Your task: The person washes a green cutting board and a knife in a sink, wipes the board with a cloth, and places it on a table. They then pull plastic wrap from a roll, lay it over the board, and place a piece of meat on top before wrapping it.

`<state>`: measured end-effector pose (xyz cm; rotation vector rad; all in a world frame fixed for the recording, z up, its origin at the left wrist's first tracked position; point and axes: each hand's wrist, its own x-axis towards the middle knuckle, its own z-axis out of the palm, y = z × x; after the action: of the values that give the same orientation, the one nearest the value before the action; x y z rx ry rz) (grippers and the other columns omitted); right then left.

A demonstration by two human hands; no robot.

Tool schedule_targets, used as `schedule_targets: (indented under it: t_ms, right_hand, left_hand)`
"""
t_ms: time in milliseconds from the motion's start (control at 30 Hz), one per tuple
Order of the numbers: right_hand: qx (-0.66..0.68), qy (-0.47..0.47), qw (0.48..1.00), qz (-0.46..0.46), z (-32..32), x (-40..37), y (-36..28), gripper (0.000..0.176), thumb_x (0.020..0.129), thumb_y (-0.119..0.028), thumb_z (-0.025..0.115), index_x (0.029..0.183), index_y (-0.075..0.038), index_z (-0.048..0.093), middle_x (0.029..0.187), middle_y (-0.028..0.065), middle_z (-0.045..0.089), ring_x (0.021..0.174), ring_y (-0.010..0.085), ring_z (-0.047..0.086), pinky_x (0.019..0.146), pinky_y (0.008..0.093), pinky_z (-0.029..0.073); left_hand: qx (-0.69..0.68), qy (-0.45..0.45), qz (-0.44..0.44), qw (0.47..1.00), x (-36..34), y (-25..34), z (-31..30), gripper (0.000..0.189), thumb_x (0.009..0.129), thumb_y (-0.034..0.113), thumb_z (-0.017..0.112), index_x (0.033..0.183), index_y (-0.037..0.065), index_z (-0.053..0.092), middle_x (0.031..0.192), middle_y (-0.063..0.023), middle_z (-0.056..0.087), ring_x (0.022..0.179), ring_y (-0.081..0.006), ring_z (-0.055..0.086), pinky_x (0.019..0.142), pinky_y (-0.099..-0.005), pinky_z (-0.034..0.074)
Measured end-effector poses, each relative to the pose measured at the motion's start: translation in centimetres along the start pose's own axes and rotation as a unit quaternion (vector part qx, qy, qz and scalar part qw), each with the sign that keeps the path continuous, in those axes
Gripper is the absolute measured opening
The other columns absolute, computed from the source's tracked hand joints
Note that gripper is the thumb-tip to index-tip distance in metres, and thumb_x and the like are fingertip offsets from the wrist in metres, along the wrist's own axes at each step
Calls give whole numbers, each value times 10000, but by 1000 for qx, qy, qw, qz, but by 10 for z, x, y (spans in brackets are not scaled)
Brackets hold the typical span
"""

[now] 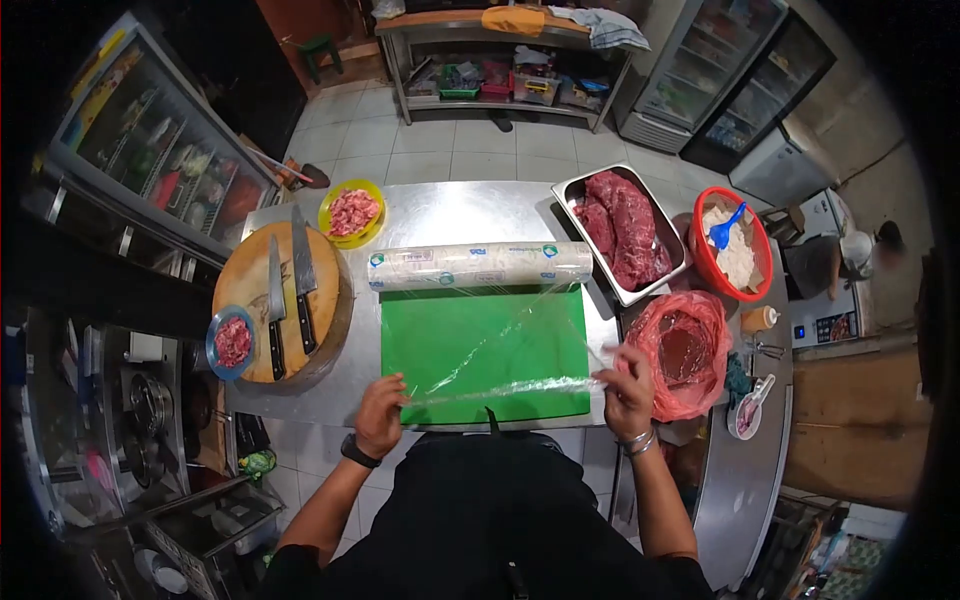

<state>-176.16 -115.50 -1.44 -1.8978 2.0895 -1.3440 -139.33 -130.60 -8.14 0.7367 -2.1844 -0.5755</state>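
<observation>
A sheet of clear plastic wrap [470, 355] stretches from a thick roll of plastic wrap [480, 266] toward my body, over a green cutting board [430, 330]. My left hand [380, 415] pinches the sheet's near left corner at the board's edge. At the near right corner, my right hand [628, 392] has its fingers closed on the same sheet. The free edge between both hands is gathered into shiny folds. A watch is on my left wrist and bracelets are on my right.
Left stands a round wooden block [248, 290] with two knives [303, 280] and a blue bowl of meat [232, 342]. A yellow bowl [351, 213] holds more meat. Right are a metal tray [655, 285] of large meat pieces, a red basin [763, 262] and a red plastic bag [680, 345].
</observation>
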Motion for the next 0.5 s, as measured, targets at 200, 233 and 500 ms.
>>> schedule_targets:
  t_ms: [200,233,500]
  right_hand:
    - [69,76,995,17,15,95,28,273,819,135,542,993,-33,669,924,129,704,854,221,695,764,305,538]
    - [78,73,994,14,13,121,32,255,818,110,577,992,-43,685,932,124,709,839,204,695,733,301,540]
    - [73,65,992,-80,-18,217,-4,308,787,135,604,1018,-50,688,841,74,681,765,156,672,665,269,523]
  left_hand:
    - [23,111,-50,992,123,3,-55,143,873,-62,580,971,24,639,929,-134,689,878,-277,682,765,-327,525]
    - [42,112,-70,990,141,-7,-61,136,880,-50,592,980,24,647,934,-132,691,855,-257,686,741,-321,525]
    - [-31,165,23,985,218,-24,-91,112,912,5,624,1021,7,649,839,-91,686,764,-148,676,681,-261,518]
